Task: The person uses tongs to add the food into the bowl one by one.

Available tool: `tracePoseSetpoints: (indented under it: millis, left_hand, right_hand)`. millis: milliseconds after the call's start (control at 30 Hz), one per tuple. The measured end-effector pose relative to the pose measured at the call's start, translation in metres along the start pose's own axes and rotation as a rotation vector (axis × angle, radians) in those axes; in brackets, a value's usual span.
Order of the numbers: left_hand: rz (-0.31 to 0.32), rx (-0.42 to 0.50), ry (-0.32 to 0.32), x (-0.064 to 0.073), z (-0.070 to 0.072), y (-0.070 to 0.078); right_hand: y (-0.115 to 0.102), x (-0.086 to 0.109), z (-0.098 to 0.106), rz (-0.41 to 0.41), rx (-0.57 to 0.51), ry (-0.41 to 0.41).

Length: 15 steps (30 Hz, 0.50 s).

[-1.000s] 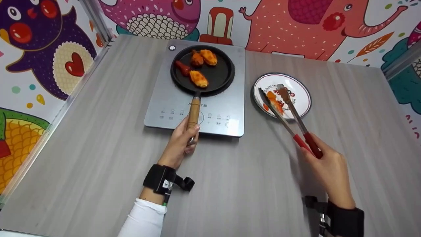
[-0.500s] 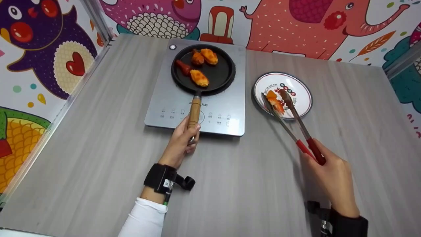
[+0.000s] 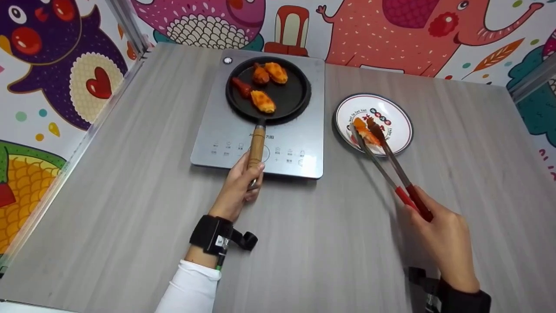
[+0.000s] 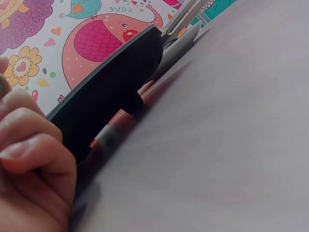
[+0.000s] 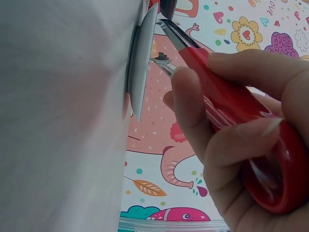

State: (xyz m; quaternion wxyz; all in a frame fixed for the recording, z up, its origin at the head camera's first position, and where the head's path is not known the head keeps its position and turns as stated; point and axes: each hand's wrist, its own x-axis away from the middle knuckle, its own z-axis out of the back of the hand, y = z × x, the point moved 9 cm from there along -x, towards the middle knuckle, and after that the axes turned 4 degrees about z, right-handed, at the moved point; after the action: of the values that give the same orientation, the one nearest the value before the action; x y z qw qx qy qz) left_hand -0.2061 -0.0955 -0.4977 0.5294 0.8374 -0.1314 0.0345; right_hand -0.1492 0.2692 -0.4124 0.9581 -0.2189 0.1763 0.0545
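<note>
My left hand grips the wooden handle of a round black frying pan. Inside the pan lie several orange and reddish-brown food pieces, two of them yellow-orange ovals, one drumstick-shaped. My right hand holds metal tongs by their red grips, fingers curled around them in the right wrist view. The tong tips are over the white plate, one on each side of an orange-and-white piece that resembles a shrimp. Both tips overlap its edges in the head view.
The pan sits on a silver induction cooker with touch markings along its front. To its right stands the plate, on the same grey wood-look table. Cartoon-printed walls close off the back and left sides.
The tong tips have drawn closer together, from wide apart to right beside the shrimp-like piece. My right hand has shifted slightly down and right. Left hand and pan stay put.
</note>
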Motion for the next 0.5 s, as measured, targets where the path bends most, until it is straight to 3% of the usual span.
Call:
tracePoseSetpoints:
  millis: [500]
  left_hand:
    - [0.002, 0.008, -0.009, -0.0005, -0.0004, -0.0005]
  right_hand:
    - [-0.0025, 0.0007, 0.0031, 0.046, -0.021, 0.035]
